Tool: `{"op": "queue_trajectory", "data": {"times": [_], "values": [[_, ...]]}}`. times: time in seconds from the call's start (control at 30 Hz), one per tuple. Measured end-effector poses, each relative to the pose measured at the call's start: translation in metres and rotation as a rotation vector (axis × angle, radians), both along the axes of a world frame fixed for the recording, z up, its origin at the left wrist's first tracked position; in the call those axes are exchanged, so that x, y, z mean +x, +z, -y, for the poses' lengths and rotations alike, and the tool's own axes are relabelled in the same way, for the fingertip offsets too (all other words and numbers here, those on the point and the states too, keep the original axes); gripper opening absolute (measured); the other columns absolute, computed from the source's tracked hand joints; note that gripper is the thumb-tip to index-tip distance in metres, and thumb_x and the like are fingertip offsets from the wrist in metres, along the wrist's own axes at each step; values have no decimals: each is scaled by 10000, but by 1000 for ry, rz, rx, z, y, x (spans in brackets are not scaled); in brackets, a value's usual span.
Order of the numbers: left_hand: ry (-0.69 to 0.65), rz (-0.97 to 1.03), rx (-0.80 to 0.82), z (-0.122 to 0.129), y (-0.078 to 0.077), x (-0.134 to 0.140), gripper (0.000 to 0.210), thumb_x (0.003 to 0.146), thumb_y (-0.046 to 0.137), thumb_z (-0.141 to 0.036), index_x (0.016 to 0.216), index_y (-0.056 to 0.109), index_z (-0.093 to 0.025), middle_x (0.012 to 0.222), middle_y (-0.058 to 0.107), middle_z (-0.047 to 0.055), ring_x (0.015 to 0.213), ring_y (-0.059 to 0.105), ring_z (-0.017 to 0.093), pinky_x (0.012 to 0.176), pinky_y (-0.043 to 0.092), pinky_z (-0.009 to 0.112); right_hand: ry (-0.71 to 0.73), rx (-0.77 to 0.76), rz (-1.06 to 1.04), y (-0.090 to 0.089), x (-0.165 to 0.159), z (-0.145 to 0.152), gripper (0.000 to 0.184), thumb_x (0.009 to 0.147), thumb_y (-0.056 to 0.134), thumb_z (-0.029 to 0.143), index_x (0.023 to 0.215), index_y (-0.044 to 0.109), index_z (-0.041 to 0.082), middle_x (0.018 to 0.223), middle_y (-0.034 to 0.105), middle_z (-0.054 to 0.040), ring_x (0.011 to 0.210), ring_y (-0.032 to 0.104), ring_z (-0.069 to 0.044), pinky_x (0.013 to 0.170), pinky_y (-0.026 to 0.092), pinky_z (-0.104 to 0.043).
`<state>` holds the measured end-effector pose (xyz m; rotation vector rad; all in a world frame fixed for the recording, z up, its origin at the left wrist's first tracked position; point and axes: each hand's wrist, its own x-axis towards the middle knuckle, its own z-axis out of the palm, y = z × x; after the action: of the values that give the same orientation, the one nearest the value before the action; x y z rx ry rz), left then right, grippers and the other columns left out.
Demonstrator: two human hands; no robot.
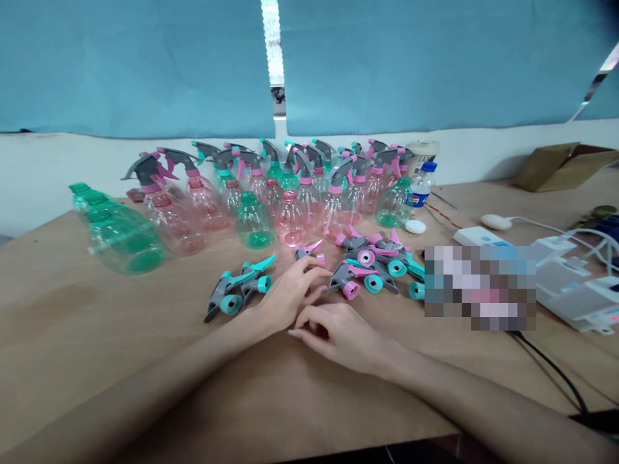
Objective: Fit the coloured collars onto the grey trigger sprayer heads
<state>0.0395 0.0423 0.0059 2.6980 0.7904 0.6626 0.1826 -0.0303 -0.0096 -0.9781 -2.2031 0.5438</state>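
Near the left edge of the counter (62, 361), open-necked green bottles (126, 235) are seen grouped, their outlines blurred. From there, rows of pink and green bottles are ranged along the back edge, many fitted with grey spray heads; an open-necked green bottle (255, 222) and a pink one (291, 222) are placed in front. Nearer the front edge, two loose teal-triggered spray heads (231, 296) are laid side by side. To their right, the left hand (293, 290) is extended over the counter with fingers bent beside a pink-collared spray head (350, 287); whether anything is held in its grip cannot be told. The right hand (343, 335) is placed just beside it, fingers curled; the contents of that grip cannot be determined either. Further right, a blue-capped bottle (422, 187) is noted, and a cardboard box (556, 169) is set at the back right corner.
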Motion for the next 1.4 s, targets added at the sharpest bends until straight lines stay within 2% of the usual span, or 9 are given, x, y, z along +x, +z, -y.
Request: {"op": "queue_trajectory", "data": {"times": [0.2, 0.37, 0.53, 0.7, 0.8, 1.03, 1.17, 1.27, 1.4], "values": [[-103, -85, 106, -4, -5, 22, 311, 920, 506, -324, 1203, 535, -197, 1211, 523, 94, 1127, 479, 227, 920, 466, 392, 33, 6, 7, 2, 0, 4, 83, 865, 563, 217, 842, 633, 179, 659, 646, 21, 586, 573, -102, 564, 392, -213], [-200, -136, 119, -4, -9, 29, 352, 928, 492, -328, 1235, 500, -156, 1202, 585, 92, 1086, 482, 218, 938, 443, 395, 76, 34, -2, 1, -2, 8, 108, 873, 563, 259, 854, 639, 185, 648, 652, 23, 585, 582, -106, 587, 405, -224], [-82, -162, 49, 13, 0, 11, 236, 930, 466, -300, 1086, 563, -152, 1022, 618, 72, 964, 491, 223, 784, 482, 350, 79, 96, -53, 2, -3, 10, 131, 882, 538, 247, 835, 639, 178, 638, 652, 12, 574, 577, -108, 578, 422, -221], [-66, -248, 42, 36, 6, -14, 412, 848, 544, -254, 1243, 483, -151, 1030, 564, 87, 910, 483, 231, 794, 454, 377, 86, 167, -154, 8, -4, 14, 147, 880, 519, 222, 808, 634, 167, 567, 620, 25, 473, 525, -87, 507, 405, -211], [3, -259, 1, 45, 6, -20, 351, 843, 544, -241, 1184, 516, -162, 997, 526, 78, 912, 472, 227, 784, 453, 369, 76, 217, -204, 8, -4, 15, 139, 870, 527, 209, 801, 636, 158, 533, 589, 33, 459, 507, -81, 500, 397, -206], [148, -149, -115, 47, 10, -24, 82, 826, 504, -178, 908, 511, -172, 975, 492, 56, 895, 487, 207, 756, 459, 347, -206, 139, -244, 11, 9, 4, 191, 907, 501, 303, 821, 620, 182, 554, 557, 43, 456, 473, -73, 487, 391, -198], [220, -7, -183, 48, 10, -35, 245, 748, 496, -61, 952, 483, -195, 974, 504, 24, 835, 513, 166, 746, 457, 303, -291, 222, -195, 15, 19, -13, 136, 910, 499, 264, 895, 606, 180, 776, 638, -28, 711, 582, -141, 666, 472, -260], [281, 106, -187, 50, 7, -42, 200, 780, 497, -78, 935, 488, -203, 959, 534, 10, 758, 529, 142, 695, 456, 274, -316, 309, -81, 13, 25, -28, 148, 906, 490, 210, 989, 611, 189, 942, 629, -82, 914, 572, -208, 805, 474, -354], [311, 135, -222, 51, 3, -43, 182, 838, 504, -156, 1011, 501, -212, 843, 560, -14, 625, 526, 122, 605, 452, 252, -281, 303, -28, 7, 26, -39, 185, 904, 491, 178, 1054, 598, 178, 1009, 607, -94, 974, 563, -212, 855, 473, -370]]}}
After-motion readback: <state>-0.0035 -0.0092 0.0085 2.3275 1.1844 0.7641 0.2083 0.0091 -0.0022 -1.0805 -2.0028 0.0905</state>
